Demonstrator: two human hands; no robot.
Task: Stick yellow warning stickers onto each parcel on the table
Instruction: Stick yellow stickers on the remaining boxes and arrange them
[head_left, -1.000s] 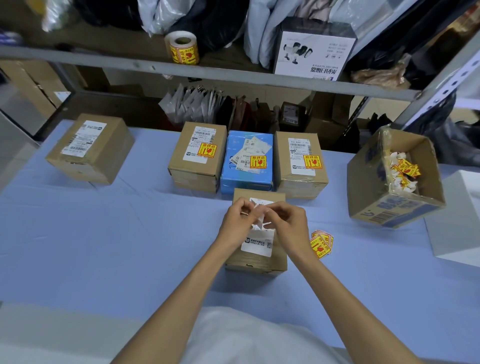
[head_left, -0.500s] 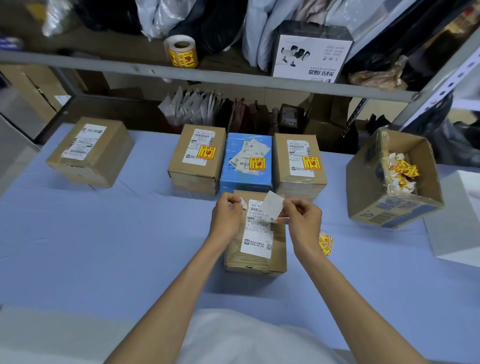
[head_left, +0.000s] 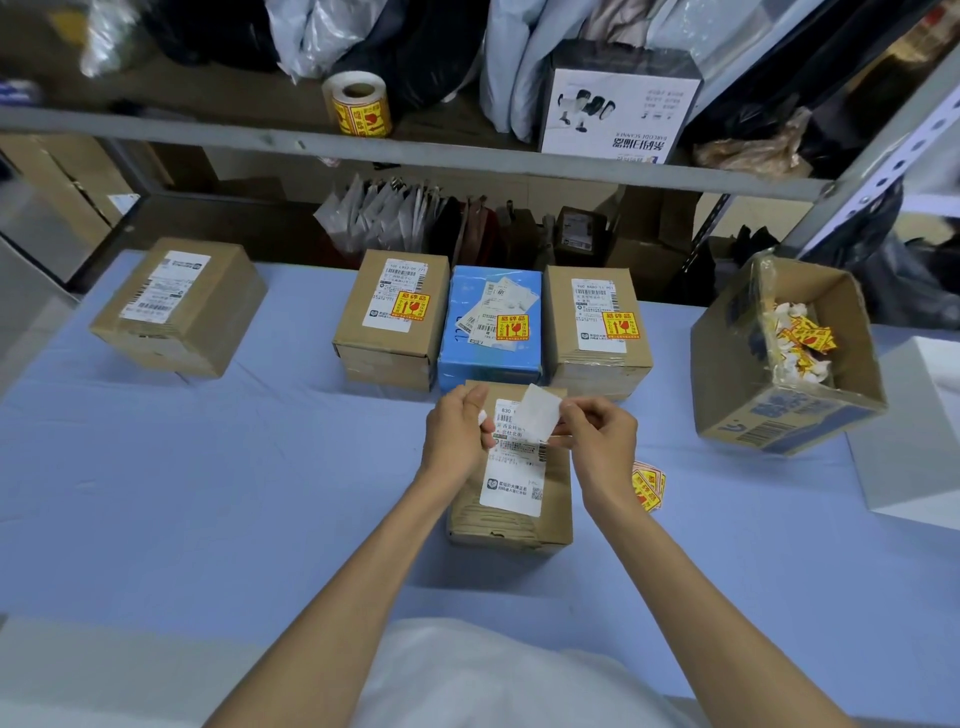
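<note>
Brown cardboard forms the nearest parcel (head_left: 558, 501), which lies at frame centre on the blue table cover (head_left: 208, 467) with a white shipping label (head_left: 511, 483) on its top face. Over its far end, the left hand (head_left: 454, 436) has its fingers curled and pinches a small white scrap (head_left: 482, 416) at the fingertips. The right hand (head_left: 600, 441) pinches one edge of a white slip (head_left: 540, 415), held tilted above the label. Whether the slip is a sticker's back or its liner cannot be told.

Just right of the right hand, a loose pile of yellow stickers (head_left: 648, 483) lies on the cover. Behind the nearest parcel, close side by side, stand a left brown parcel (head_left: 384, 343), a blue parcel (head_left: 467, 364) and a right brown parcel (head_left: 597, 369), each topped by a yellow warning sticker (head_left: 511, 328).

Well apart at upper left sits a lone brown parcel (head_left: 223, 312) bearing a white label. At right, a tilted open carton (head_left: 779, 421) holds crumpled white liners mixed with yellow scraps (head_left: 802, 338). On the shelf at top, a sticker roll (head_left: 358, 106) stands upright.
</note>
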